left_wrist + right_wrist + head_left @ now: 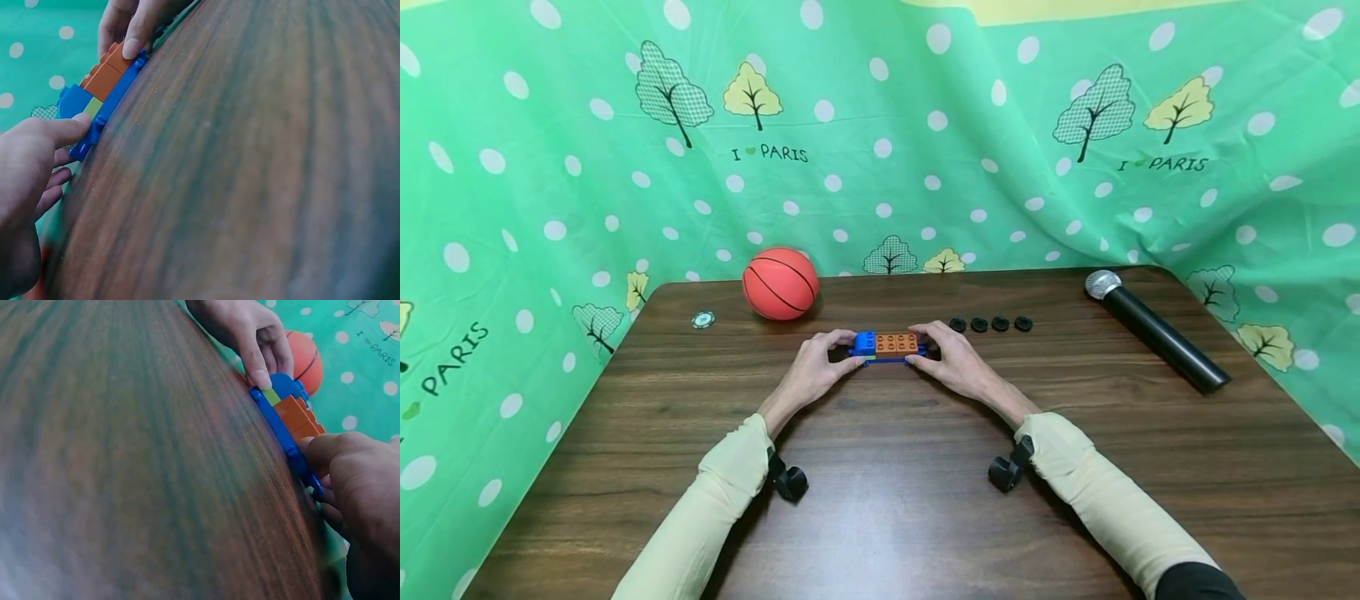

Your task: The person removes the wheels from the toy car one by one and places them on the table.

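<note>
A toy-brick vehicle body lies sideways at the middle back of the table, between both hands. Its long blue base [275, 422] carries a curved blue brick [865, 342] at the left and orange bricks [897, 344] toward the right. In the left wrist view a lime-green brick [93, 107] shows under the blue one. My left hand [815, 363] pinches the left end, thumb at the near side and fingers behind. The right end is gripped likewise by my right hand [957, 363], its thumb against the orange bricks and base. Its far side is partly hidden by fingers.
Several small black wheels [979, 324] lie in a row just behind the right hand. A red toy basketball [780, 284] sits at the back left, with a poker chip [703, 319] beside it. At the right a microphone [1165, 337] lies diagonally. A green curtain [880, 192] hangs behind the table.
</note>
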Demonstrator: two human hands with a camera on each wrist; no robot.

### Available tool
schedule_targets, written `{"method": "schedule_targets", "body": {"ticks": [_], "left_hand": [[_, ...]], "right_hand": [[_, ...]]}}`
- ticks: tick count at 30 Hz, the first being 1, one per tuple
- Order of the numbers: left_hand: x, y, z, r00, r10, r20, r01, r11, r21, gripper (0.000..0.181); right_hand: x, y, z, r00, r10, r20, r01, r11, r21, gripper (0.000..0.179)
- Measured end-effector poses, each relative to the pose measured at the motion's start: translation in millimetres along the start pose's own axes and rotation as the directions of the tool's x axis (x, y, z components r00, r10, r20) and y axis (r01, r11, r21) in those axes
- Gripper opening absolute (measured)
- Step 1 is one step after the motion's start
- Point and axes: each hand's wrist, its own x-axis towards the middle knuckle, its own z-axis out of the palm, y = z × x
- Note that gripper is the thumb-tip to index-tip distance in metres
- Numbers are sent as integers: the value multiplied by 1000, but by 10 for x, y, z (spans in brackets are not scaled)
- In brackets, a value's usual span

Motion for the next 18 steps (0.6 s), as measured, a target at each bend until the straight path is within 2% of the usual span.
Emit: {"method": "schedule_targets", "body": {"ticks": [6, 11, 14, 18], "left_hand": [[11, -16, -9, 1000, 3, 3, -3, 1000, -13, 48], [-35, -6, -52, 1000, -8, -3, 8, 999, -45, 55], [-86, 19, -99, 1000, -7, -16, 6, 998, -67, 62], [-182, 62, -187, 999, 21, -48, -23, 999, -48, 68]], "right_hand": [[-16, -10, -30, 1000, 18, -2, -18, 1000, 16, 53], [-68, -16, -83, 999, 26, -20, -26, 1000, 15, 53], [-123, -25, -138, 999, 37, -33, -37, 999, -7, 52], [-220, -54, -241, 998, 42, -47, -45, 996, -79, 55]]}}
